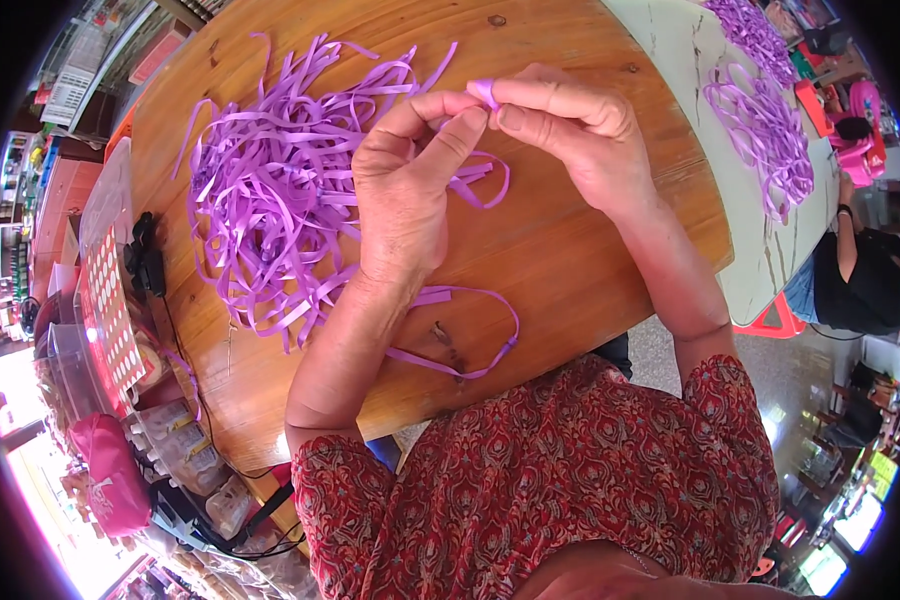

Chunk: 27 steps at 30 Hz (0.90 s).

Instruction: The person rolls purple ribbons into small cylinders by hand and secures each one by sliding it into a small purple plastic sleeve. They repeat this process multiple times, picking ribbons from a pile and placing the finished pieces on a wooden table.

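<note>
Here's the purple ribbon (484,91) right at both sets of fingertips, left hand (405,180) and right hand (582,125) each pinched closed on it, neither nearer, its long axis hidden by fingers, the tangled pile (275,190) lying left, beyond the left wrist.

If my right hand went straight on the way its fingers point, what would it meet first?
Your right hand would probably meet the fingertips of your left hand, right by the purple ribbon between them; any gap in depth is hard to judge.
</note>
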Each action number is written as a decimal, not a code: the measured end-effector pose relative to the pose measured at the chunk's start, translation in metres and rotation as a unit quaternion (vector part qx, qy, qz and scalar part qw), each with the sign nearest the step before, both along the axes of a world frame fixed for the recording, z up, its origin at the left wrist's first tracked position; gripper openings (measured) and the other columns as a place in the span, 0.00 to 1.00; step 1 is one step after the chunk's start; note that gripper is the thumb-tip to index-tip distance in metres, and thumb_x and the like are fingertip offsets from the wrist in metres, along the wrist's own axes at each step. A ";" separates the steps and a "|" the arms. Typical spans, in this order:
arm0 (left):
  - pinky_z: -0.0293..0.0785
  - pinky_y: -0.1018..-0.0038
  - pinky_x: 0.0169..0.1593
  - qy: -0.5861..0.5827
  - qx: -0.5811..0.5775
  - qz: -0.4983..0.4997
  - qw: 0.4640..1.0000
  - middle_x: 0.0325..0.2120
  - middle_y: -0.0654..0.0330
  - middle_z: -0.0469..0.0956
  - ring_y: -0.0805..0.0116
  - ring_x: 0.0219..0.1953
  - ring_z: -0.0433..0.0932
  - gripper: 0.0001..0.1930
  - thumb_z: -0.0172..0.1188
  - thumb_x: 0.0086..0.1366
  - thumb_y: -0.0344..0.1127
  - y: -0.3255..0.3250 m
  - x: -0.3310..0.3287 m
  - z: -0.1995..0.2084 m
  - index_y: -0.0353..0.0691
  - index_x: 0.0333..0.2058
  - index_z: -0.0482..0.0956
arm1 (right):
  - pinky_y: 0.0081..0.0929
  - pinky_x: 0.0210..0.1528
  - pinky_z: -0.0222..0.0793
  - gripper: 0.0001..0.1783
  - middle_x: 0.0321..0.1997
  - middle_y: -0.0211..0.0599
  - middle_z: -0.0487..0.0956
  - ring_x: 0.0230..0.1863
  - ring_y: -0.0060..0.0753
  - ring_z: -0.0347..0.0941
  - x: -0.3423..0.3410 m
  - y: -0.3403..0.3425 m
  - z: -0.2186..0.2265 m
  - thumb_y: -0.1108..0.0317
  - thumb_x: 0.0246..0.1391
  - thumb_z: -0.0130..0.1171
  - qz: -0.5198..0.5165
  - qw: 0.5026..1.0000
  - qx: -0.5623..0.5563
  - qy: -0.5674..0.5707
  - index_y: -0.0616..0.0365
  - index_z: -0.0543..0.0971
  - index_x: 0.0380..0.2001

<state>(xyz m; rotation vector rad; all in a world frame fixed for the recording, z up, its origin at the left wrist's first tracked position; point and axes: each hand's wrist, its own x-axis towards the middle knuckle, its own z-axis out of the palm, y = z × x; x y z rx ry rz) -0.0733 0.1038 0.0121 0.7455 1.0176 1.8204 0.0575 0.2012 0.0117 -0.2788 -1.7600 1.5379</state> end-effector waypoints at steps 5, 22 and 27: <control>0.71 0.87 0.33 0.035 0.020 0.046 0.998 0.30 0.66 0.78 0.83 0.31 0.73 0.08 0.60 0.58 0.23 0.004 0.006 -0.007 0.35 0.38 0.79 | 0.20 0.34 0.69 0.14 0.33 0.34 0.78 0.34 0.26 0.73 -0.002 -0.003 0.000 0.80 0.47 0.60 -0.116 0.960 0.254 -0.038 0.60 0.80 0.40; 0.62 0.88 0.26 0.011 -0.026 0.045 0.999 0.25 0.69 0.76 0.86 0.24 0.67 0.03 0.61 0.57 0.25 0.002 0.000 -0.011 0.36 0.32 0.79 | 0.20 0.36 0.70 0.12 0.32 0.34 0.78 0.33 0.24 0.74 -0.003 -0.006 -0.006 0.80 0.47 0.61 -0.109 0.966 0.233 -0.034 0.62 0.78 0.38; 0.56 0.86 0.25 -0.131 -0.031 -0.034 0.990 0.23 0.68 0.76 0.85 0.20 0.61 0.04 0.59 0.58 0.27 0.004 -0.002 -0.010 0.34 0.33 0.78 | 0.18 0.42 0.71 0.10 0.36 0.32 0.79 0.39 0.21 0.75 0.000 -0.001 -0.006 0.80 0.51 0.57 -0.064 0.989 0.101 -0.087 0.64 0.76 0.38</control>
